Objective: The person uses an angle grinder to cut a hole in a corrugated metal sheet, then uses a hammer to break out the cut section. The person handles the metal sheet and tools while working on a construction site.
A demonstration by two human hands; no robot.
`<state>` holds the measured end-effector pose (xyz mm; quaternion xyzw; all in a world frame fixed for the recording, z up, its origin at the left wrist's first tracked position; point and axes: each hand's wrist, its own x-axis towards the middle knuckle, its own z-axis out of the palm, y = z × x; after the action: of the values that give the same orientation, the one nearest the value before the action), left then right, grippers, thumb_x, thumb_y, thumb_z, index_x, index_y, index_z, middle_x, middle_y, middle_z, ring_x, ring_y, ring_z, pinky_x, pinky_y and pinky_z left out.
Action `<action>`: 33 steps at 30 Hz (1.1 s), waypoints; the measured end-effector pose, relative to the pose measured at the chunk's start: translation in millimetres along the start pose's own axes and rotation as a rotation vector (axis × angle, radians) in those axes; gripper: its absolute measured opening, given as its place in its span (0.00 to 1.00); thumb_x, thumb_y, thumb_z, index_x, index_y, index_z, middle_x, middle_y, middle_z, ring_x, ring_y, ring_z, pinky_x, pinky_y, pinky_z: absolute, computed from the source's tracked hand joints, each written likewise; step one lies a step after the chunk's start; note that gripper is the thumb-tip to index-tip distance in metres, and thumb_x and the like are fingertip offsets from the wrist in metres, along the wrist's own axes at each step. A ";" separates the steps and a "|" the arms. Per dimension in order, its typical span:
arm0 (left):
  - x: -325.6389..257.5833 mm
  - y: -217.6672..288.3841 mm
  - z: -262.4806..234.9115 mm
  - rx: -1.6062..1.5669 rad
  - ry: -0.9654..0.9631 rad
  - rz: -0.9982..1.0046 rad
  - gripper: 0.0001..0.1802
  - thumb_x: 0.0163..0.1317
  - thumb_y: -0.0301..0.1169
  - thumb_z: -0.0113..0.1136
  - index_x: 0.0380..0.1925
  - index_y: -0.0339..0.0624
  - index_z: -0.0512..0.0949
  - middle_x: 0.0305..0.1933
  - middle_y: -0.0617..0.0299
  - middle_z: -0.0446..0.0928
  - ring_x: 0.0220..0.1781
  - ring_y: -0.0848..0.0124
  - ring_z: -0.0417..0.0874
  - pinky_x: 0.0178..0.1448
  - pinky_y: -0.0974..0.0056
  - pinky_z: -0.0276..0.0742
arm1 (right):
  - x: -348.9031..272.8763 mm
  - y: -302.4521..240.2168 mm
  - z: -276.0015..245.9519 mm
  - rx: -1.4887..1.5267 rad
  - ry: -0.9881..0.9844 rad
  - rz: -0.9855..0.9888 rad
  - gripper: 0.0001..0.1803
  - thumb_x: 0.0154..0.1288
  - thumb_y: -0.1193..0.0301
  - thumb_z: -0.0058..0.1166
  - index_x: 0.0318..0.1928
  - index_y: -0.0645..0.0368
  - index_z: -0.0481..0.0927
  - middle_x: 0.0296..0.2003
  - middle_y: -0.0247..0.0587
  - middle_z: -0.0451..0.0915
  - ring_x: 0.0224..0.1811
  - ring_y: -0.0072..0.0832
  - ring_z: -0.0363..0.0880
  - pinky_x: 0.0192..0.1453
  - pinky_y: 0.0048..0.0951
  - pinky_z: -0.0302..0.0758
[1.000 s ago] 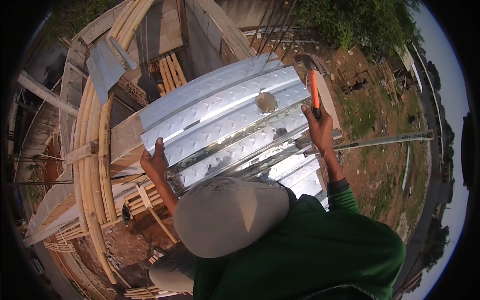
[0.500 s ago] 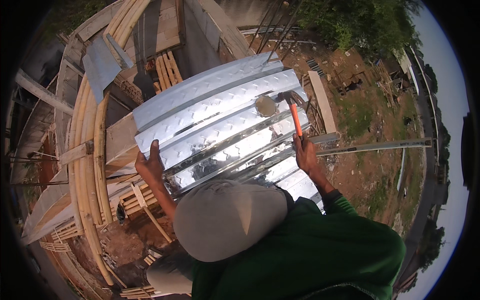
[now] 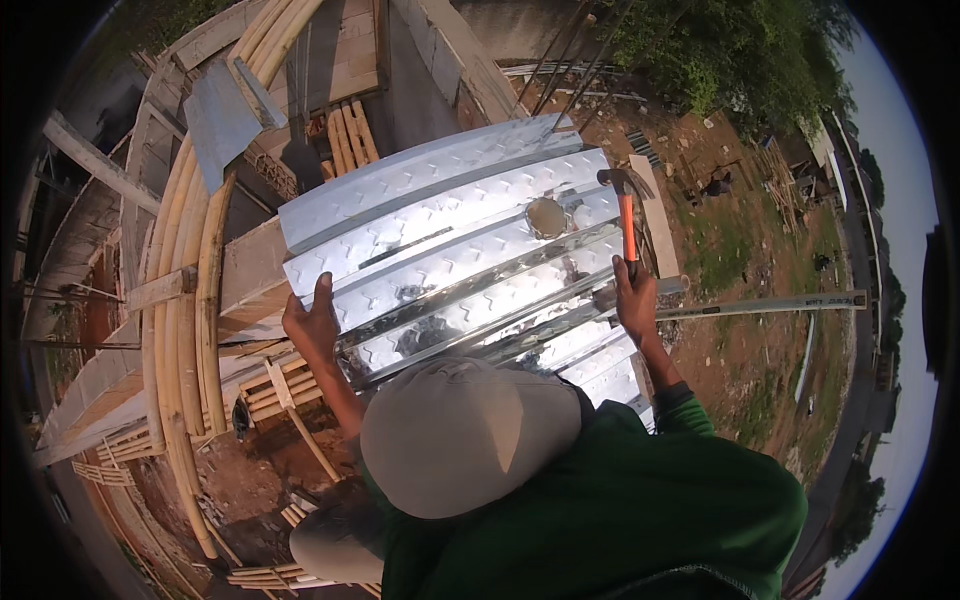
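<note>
A shiny corrugated metal sheet (image 3: 430, 280) with raised zigzag marks stretches out before me. My left hand (image 3: 314, 325) grips its left edge, thumb up on top and the other fingers partly hidden at the edge. In my right hand (image 3: 636, 300) is a claw hammer (image 3: 628, 222) with an orange handle and a dark head, its fingers closed round the grip. The hammer's head appears over the sheet's right end. Near that end shows a round tan spot (image 3: 546, 217); whether it is a hole or a disc I cannot tell.
Bamboo poles (image 3: 180, 300) run in a bundle on the left, with a bent metal piece (image 3: 220, 125) on them. Concrete block walls (image 3: 345, 60) stand beyond. A long level-like bar (image 3: 770, 304) juts out right, above earth and grass. A board (image 3: 655, 215) lies past the sheet.
My right hand has moved right with the hammer, whose head has gone from beside the round spot to the sheet's right end. My left hand keeps its hold on the edge.
</note>
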<state>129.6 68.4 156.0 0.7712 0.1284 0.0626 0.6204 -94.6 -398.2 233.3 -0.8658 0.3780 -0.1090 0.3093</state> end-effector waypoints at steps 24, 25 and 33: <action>3.3 -36.4 -58.8 -0.412 0.145 -0.264 0.22 0.75 0.48 0.73 0.29 0.43 0.83 0.23 0.71 0.75 0.18 0.82 0.66 0.21 0.72 0.61 | 133.0 -97.3 -25.2 0.758 -0.219 0.005 0.07 0.73 0.70 0.73 0.42 0.60 0.87 0.31 0.26 0.83 0.26 0.17 0.76 0.30 0.27 0.74; 2.4 -39.0 -66.9 -0.418 0.172 -0.277 0.22 0.75 0.49 0.73 0.30 0.42 0.84 0.23 0.71 0.75 0.18 0.82 0.67 0.21 0.72 0.62 | 129.9 -109.4 -24.7 0.742 -0.244 -0.027 0.09 0.72 0.69 0.73 0.41 0.61 0.87 0.31 0.28 0.83 0.27 0.17 0.77 0.31 0.26 0.74; -4.0 -75.4 -115.9 -0.501 0.305 -0.176 0.25 0.79 0.52 0.66 0.46 0.37 0.90 0.31 0.69 0.80 0.24 0.79 0.72 0.30 0.70 0.69 | 74.5 -260.4 -33.3 0.699 -0.382 -0.289 0.14 0.69 0.66 0.76 0.43 0.61 0.87 0.27 0.25 0.78 0.23 0.14 0.73 0.25 0.26 0.68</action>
<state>87.0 191.2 108.7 0.5616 0.2669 0.1536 0.7679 95.7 -331.0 417.0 -0.7574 0.1290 -0.1106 0.6304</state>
